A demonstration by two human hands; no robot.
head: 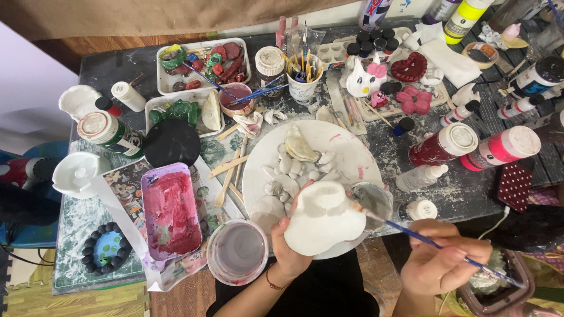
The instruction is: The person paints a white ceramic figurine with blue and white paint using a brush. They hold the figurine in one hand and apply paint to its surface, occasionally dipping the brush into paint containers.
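gripping white figure [324,220] from below with left hand [291,246], fingers curled around its near-left side, over near edge of white plate [352,155]. pinching blue brush [435,245] in right hand [443,261], fingers closed on shaft, tip touching figure's right side beside small cup [373,202]. sitting near left: water tub [238,251], pink tray [170,211]. lying far right: red and pink paint bottles [476,147].

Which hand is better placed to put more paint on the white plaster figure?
Probably the right hand: it holds the blue-handled brush, tip at the figure. The left hand grips the figure.
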